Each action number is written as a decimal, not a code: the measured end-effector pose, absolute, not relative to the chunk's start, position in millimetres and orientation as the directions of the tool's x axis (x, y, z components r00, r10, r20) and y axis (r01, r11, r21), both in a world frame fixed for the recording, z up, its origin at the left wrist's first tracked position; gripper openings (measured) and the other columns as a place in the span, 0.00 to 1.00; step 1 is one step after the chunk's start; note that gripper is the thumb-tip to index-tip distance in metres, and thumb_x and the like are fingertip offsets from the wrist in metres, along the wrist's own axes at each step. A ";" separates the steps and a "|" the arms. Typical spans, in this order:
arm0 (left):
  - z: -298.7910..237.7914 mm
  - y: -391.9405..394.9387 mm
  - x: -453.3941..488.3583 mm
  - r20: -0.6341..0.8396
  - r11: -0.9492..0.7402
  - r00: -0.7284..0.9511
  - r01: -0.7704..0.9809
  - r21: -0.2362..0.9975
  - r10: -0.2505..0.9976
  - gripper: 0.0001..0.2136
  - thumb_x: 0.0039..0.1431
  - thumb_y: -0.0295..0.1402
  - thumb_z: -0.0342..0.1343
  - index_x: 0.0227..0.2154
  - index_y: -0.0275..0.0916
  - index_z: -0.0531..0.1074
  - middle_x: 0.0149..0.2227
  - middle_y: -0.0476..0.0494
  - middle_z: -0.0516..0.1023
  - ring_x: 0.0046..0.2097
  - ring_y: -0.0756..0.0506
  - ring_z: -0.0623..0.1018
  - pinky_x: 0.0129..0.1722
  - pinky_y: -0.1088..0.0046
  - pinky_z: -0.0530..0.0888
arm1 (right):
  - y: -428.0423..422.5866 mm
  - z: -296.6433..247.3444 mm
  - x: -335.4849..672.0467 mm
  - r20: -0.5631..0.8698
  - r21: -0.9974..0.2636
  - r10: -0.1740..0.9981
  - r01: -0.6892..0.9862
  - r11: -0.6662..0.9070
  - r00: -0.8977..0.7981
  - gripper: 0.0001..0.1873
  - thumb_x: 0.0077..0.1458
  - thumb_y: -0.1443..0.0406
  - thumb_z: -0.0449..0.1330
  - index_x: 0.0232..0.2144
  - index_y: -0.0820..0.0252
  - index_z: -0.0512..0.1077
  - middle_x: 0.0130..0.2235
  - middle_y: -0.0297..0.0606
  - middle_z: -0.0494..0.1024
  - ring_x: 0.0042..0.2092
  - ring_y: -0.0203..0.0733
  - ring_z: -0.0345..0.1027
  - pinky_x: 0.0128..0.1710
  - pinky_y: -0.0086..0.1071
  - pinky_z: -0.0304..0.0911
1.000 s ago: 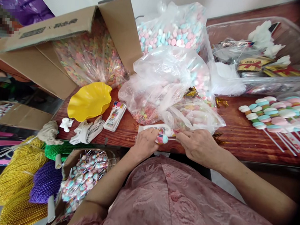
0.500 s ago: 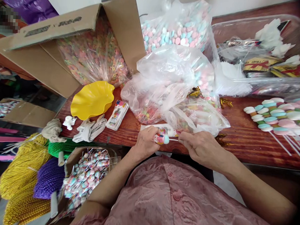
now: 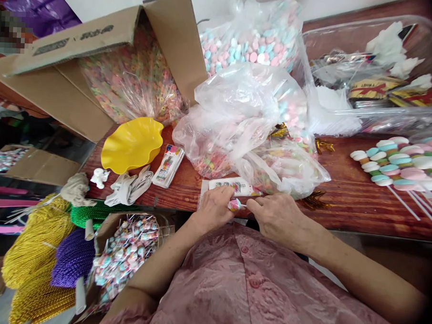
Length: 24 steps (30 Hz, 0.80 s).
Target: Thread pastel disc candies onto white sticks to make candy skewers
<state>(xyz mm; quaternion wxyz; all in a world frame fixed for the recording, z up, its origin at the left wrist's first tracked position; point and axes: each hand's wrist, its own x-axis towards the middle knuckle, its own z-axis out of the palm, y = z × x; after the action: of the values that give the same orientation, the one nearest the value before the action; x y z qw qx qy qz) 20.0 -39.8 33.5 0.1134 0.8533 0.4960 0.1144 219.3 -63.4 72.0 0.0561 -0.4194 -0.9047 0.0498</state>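
Left hand grips a candy stick above the near edge of the counter; right hand pinches its right end (fingertips partly hidden). This piece seems half-wrapped; wrapped-looking candies fill the near-left box, and apparently bare skewers at right look left to do.

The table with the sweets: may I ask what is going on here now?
A person's left hand holds a small candy, apparently wrapped, while the right hand pinches at its white stick. Both hands are at the near edge of the table, close to some printed wrappers. Candy skewers lie to the right; many wrapped candies are piled lower left.
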 end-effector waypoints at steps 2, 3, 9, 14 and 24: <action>32.0 -40.7 22.6 0.062 -0.473 0.480 0.821 0.319 0.875 0.06 0.57 0.36 0.56 0.31 0.39 0.69 0.31 0.44 0.76 0.34 0.45 0.74 0.34 0.70 0.67 | -63.7 68.7 215.2 0.067 -0.150 0.760 0.746 0.649 -0.647 0.07 0.52 0.75 0.54 0.29 0.62 0.69 0.30 0.39 0.78 0.28 0.37 0.65 0.29 0.36 0.39; 31.9 -41.1 23.9 0.050 -0.467 0.479 0.820 0.330 0.876 0.06 0.57 0.36 0.56 0.31 0.39 0.69 0.32 0.43 0.76 0.34 0.45 0.75 0.34 0.70 0.67 | -62.8 68.0 213.9 0.069 -0.160 0.756 0.740 0.653 -0.651 0.08 0.52 0.76 0.54 0.29 0.62 0.69 0.29 0.39 0.78 0.27 0.36 0.65 0.29 0.36 0.39; 46.1 -38.4 20.1 0.043 -0.415 0.461 0.750 0.516 0.886 0.24 0.49 0.45 0.67 0.45 0.37 0.71 0.46 0.39 0.79 0.48 0.38 0.76 0.47 0.63 0.70 | -47.9 74.5 227.0 0.263 -0.151 0.697 0.686 0.712 -0.667 0.09 0.54 0.75 0.52 0.29 0.61 0.68 0.26 0.37 0.74 0.27 0.37 0.62 0.30 0.34 0.45; 62.8 -24.7 6.3 -0.052 -0.385 0.584 0.597 0.704 0.810 0.23 0.50 0.46 0.66 0.46 0.39 0.74 0.41 0.47 0.79 0.43 0.44 0.76 0.44 0.70 0.70 | -39.7 81.0 245.1 0.456 -0.082 0.552 0.584 0.807 -0.698 0.12 0.56 0.77 0.49 0.31 0.62 0.69 0.29 0.38 0.74 0.31 0.38 0.64 0.31 0.34 0.53; 77.9 -19.4 16.8 -0.264 -0.246 0.757 0.487 0.838 0.598 0.16 0.48 0.45 0.66 0.30 0.37 0.74 0.24 0.55 0.65 0.30 0.51 0.66 0.28 0.78 0.60 | -44.7 97.3 257.0 0.564 -0.057 0.264 0.283 0.957 -0.782 0.12 0.61 0.74 0.54 0.47 0.64 0.69 0.36 0.40 0.77 0.40 0.41 0.69 0.45 0.40 0.66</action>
<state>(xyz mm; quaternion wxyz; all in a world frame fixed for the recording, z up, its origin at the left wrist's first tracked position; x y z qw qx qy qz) 16.8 -19.4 77.9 0.5086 0.7873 0.3443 0.0546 257.0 -44.7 97.3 0.2966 -0.1450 -0.9438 -0.0155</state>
